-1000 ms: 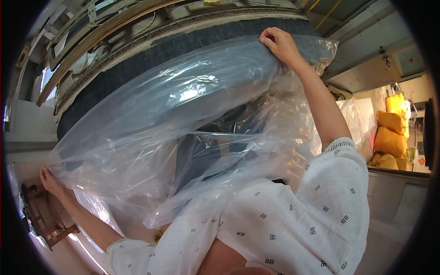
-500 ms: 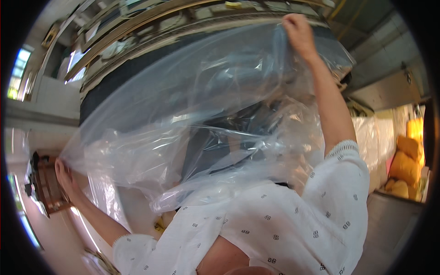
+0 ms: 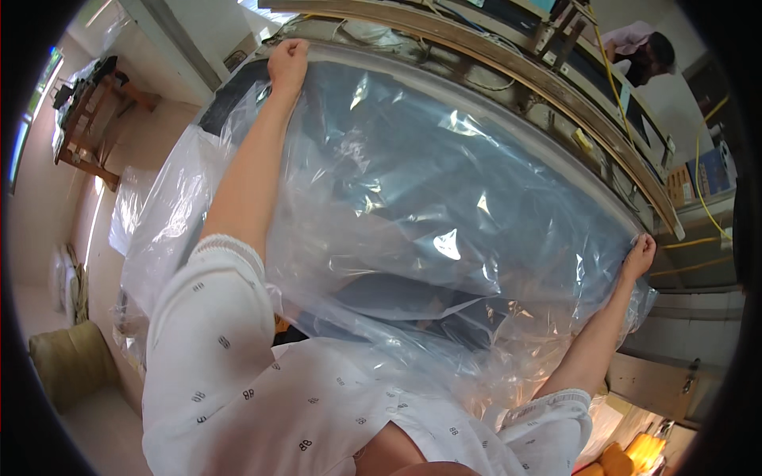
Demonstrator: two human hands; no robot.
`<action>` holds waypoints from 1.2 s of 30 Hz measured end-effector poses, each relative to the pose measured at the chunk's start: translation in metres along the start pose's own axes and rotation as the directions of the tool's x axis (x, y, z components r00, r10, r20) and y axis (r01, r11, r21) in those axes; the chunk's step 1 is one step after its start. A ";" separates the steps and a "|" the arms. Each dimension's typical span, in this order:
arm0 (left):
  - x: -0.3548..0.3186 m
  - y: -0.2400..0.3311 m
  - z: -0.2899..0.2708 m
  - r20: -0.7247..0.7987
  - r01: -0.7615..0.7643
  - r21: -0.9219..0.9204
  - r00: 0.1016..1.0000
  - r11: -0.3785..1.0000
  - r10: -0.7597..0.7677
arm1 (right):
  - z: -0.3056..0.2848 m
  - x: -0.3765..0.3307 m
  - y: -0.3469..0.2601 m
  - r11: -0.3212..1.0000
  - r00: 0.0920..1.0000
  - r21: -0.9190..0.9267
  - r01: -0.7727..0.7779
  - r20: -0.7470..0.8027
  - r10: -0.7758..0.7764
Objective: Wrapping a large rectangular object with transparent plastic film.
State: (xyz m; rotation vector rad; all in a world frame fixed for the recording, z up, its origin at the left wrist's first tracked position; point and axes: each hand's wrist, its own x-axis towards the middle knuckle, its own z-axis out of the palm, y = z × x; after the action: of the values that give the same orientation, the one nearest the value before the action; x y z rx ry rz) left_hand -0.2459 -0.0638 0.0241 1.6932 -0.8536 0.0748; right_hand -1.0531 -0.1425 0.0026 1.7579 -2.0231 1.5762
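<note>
A large sheet of clear plastic film (image 3: 413,182) is spread over a dark table surface (image 3: 232,97), with its far edge stretched between my hands. My left hand (image 3: 289,67) is closed on the film's edge at the far left, near the back of the table. At the far right, my right hand (image 3: 639,255) pinches the other end of that edge. The film is creased and shiny, and its near folds bunch up against my white patterned shirt. Loose film hangs over the table's left side.
Beyond the table runs a long wooden rail (image 3: 508,59) with cables behind it. Another person (image 3: 641,51) bends over at the far right. A wooden stand (image 3: 89,131) is at the left, with an olive cushion (image 3: 77,366) lower down. Yellow cords hang at the right.
My left hand has swung forward from the lower left to the table's back edge. My right hand has moved right and nearer. The film now lies flatter, and my view has turned.
</note>
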 end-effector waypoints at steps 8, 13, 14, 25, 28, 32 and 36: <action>0.012 0.010 0.024 0.046 0.056 0.069 0.997 0.996 -0.059 | 0.019 0.019 -0.007 0.977 0.997 -0.203 0.062 0.061 -0.051; 0.018 0.003 0.026 -0.065 -0.004 0.047 0.998 0.999 0.008 | 0.021 0.026 -0.025 0.975 0.998 -0.221 0.035 0.050 -0.025; 0.018 0.004 0.029 -0.067 -0.002 0.043 0.998 0.999 0.005 | 0.015 0.030 -0.018 0.961 0.999 -0.276 0.028 0.038 -0.018; 0.034 -0.016 0.016 -0.050 0.262 -0.416 0.950 0.871 -0.309 | 0.014 0.038 -0.005 0.972 0.982 -0.143 -0.188 -0.050 0.182; 0.031 -0.009 0.010 -0.144 0.217 -0.451 0.940 0.866 -0.311 | 0.011 0.037 -0.008 0.998 0.996 -0.060 0.011 -0.086 -0.016; 0.059 -0.068 -0.016 -0.061 -0.278 0.272 0.950 0.921 0.305 | 0.020 0.038 -0.028 0.943 0.999 -0.328 0.053 0.019 -0.050; 0.040 -0.007 0.015 0.280 0.181 0.287 0.923 0.941 -0.263 | -0.007 0.059 0.028 0.951 0.985 -0.260 -0.169 -0.087 0.152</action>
State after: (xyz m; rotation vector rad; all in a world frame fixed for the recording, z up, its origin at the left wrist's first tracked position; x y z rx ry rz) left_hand -0.2183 -0.0964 0.0327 2.0747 -0.9062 -0.2605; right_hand -1.0997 -0.1846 0.0231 1.4612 -2.2708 1.3007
